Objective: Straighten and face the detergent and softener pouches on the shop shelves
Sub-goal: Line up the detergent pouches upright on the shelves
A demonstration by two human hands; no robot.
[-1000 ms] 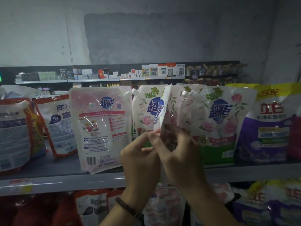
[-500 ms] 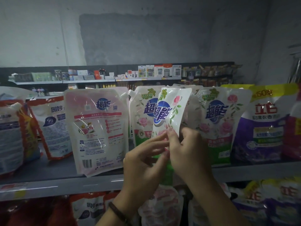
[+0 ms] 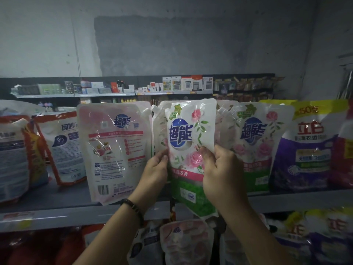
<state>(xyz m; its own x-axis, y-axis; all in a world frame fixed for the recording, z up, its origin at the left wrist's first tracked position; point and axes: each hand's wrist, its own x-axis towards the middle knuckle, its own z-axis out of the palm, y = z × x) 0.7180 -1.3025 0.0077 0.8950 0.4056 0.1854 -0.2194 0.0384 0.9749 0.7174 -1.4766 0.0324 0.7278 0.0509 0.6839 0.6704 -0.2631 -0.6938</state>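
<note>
A white rose-printed detergent pouch [image 3: 188,142] with a blue logo faces me, upright in front of the shelf [image 3: 80,214]. My left hand [image 3: 155,169] grips its left edge and my right hand [image 3: 219,173] grips its right side, fingers curled over the front. Its green bottom hangs just past the shelf lip. Behind it stands another pouch of the same kind [image 3: 159,131], mostly hidden. To the right a matching rose pouch [image 3: 256,142] faces front. To the left a pink pouch [image 3: 116,150] shows its back label with a barcode.
A purple and yellow pouch [image 3: 305,150] stands at the right. Red-edged white pouches [image 3: 63,146] lean at the left, backs showing. More pouches [image 3: 186,243] fill the shelf below. A far shelf [image 3: 114,94] with small boxed goods runs along the grey wall.
The pouch in my hands has turned from edge-on to face front and now hangs lower. My hands have spread apart to its two sides.
</note>
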